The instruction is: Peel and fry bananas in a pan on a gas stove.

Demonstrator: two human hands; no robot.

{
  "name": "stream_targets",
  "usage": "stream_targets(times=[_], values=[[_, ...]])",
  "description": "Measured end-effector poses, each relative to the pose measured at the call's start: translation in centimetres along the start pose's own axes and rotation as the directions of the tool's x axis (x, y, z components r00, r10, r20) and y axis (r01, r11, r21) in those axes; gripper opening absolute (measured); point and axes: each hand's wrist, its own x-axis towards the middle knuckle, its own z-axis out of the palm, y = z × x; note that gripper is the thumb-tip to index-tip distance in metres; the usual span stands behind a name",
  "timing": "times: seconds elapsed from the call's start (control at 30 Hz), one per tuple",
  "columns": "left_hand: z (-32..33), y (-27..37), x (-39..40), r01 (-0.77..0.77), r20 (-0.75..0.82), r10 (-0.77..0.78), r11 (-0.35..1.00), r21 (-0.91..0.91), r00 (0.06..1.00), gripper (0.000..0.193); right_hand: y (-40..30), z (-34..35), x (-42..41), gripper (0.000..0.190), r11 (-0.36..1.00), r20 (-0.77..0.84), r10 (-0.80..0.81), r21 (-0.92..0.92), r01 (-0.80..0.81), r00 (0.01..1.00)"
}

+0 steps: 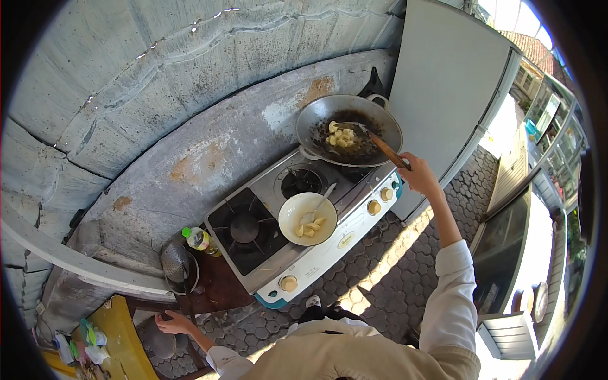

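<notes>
My right hand grips the wooden handle of a metal spatula. Its blade rests inside a large metal wok on the stove's far right burner, against pale food pieces in dark residue or oil. Below my left hand is the floor; its fingers are apart and hold nothing, close to the brown tabletop's edge. Between both hands, a white bowl sits on the gas stove, containing a metal spoon and several pale pieces.
Left of the stove, a brown tabletop holds a bottle with a green cap and a perforated metal strainer over a pot. A yellow table bears small packages. A tall pale cabinet or refrigerator stands beside the wok.
</notes>
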Motion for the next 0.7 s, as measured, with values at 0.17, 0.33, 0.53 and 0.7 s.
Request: stream_targets(times=[0.17, 0.33, 0.53, 0.7], values=[[-2.1, -2.0, -2.6, 0.113, -0.02, -0.112, 0.982, 0.151, 0.994, 0.031, 1.9, 3.6, 4.6, 0.035, 0.899, -0.191, -0.202, -0.426, 0.105, 0.961], [-4.4, -6.7, -6.0, 0.224, -0.025, -0.225, 0.944, 0.241, 0.974, 0.031, 1.9, 4.6, 3.7, 0.035, 0.865, -0.116, -0.194, -0.488, 0.115, 0.974], [-5.0, -8.0, -7.4, 0.296, -0.026, -0.3, 0.919, 0.262, 0.954, 0.033, 3.0, -0.3, -0.7, 0.032, 0.894, -0.123, -0.226, -0.419, 0.156, 0.966], [-4.6, -9.6, -9.6, 0.296, -0.018, -0.309, 0.889, 0.35, 0.951, 0.032, 3.0, -1.5, -4.7, 0.032, 0.877, -0.095, -0.241, -0.448, 0.175, 0.966]])
